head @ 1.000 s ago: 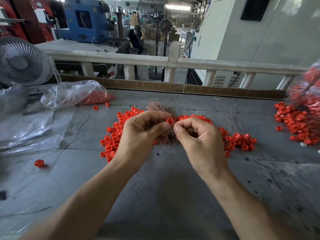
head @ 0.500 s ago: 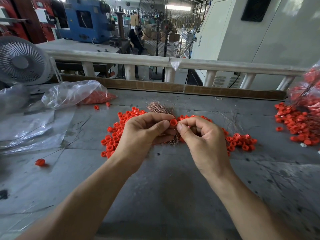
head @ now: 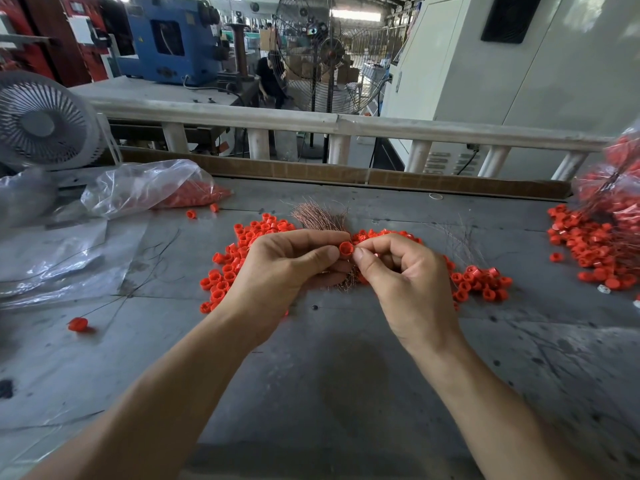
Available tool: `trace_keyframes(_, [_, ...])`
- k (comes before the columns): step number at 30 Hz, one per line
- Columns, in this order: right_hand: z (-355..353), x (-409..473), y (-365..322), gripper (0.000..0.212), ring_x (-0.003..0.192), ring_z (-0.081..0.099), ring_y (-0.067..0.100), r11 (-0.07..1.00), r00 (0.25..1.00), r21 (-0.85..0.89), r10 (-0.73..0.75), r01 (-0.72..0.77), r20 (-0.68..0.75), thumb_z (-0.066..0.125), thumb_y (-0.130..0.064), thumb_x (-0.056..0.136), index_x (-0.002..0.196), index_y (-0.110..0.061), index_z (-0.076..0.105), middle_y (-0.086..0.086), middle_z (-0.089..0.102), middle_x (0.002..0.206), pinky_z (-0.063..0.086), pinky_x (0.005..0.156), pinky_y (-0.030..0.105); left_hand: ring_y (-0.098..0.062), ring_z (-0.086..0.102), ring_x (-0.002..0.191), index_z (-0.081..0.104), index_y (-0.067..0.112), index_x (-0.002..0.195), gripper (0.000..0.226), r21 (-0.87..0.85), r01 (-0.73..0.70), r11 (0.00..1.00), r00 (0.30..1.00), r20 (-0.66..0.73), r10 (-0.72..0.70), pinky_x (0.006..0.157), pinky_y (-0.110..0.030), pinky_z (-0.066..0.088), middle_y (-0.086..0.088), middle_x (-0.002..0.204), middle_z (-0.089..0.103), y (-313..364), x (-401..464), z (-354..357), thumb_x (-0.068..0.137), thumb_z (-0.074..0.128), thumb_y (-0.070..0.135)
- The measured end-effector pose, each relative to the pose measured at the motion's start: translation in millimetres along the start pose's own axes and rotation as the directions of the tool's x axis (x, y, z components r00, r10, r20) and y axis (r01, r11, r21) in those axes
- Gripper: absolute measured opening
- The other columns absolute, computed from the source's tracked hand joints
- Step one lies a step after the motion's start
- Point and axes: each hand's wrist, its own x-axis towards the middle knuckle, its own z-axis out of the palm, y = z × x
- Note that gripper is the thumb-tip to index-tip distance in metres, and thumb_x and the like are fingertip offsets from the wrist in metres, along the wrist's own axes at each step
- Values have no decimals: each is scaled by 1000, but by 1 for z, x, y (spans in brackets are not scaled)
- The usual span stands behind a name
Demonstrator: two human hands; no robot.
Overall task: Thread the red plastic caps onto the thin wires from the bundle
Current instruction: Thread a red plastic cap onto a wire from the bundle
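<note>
Hands unmoved — left hand point(head: 284, 271) pinches red cap point(head: 345, 249).

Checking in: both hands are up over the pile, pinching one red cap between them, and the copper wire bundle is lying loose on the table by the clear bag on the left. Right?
Not quite. The head view shows the wire bundle gripped in the left hand, not lying by the clear bag. The rest holds: both hands, the right hand included, pinch one red cap over the pile.
</note>
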Motion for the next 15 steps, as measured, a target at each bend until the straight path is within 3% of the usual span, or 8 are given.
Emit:
trace_keyframes(4, [0,0,-1,16,56,52,6,1000,1000,-3,2,-2,0,73,-12,92,79,-20,75,5,66,63,43,53,23,-27,76,92,82,14,99,23,15,-7,1000,1000,0,7,79,-29,62,-19,99,77,1,-1,0,79,71,13])
trace_keyframes(8, [1,-1,-2,17,49,44,1,1000,1000,7,-14,14,12,73,-11,92,77,-20,75,-9,56,53,35,48,13,-26,76,91,82,16,97,22,26,-10,1000,1000,8,10,79,-31,62,-18,97,77,1,-1,-2,79,71,13])
trace_keyframes(15, [2,-1,-2,16,54,49,0,999,999,36,-18,17,29,72,-12,93,79,-19,75,-10,61,58,38,53,12,-25,76,93,82,15,101,25,28,20,999,999,29,-21,80,-31,62,-17,100,78,1,0,-5,79,71,14])
